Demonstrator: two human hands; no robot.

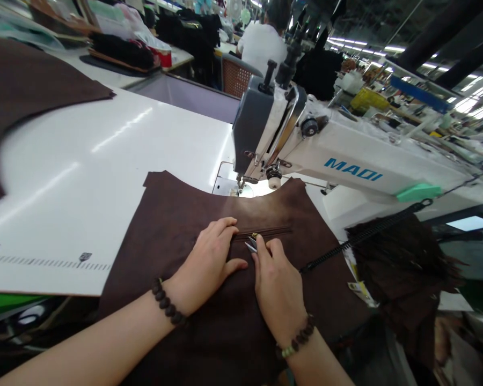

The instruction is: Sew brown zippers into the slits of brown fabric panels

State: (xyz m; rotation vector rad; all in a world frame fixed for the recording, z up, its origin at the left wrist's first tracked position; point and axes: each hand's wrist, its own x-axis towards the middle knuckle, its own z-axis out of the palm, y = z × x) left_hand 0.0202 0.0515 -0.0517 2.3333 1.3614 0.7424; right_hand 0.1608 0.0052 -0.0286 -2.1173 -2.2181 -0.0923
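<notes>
Head view: the left hand [203, 262] lies flat and open on a dark brown suede panel [177, 225], fingers spread, with its thumb just below a short zipper [265, 232] set in a slit. The right hand [276, 284] is closed narrowly around small steel thread snips [250, 245], pinching them between thumb and fingers, with their blades right beside the zipper's brass pull [254, 236]. The panel lies under both hands and spreads past them on all sides, its curved top edge at 12 o'clock reaching the presser foot [239, 187] of a white MAQI sewing machine [346, 161], which stands from 12 to 2 o'clock. A coiled black cord [358, 241] runs off toward 2 o'clock. A white table [84, 177] extends toward 10 o'clock, bearing a second brown panel [24, 91]. A heap of dark fabric [402, 268] sits at 3 o'clock. Far off at 12 o'clock, a co-worker in a white shirt [261, 48] sits with their back turned.
</notes>
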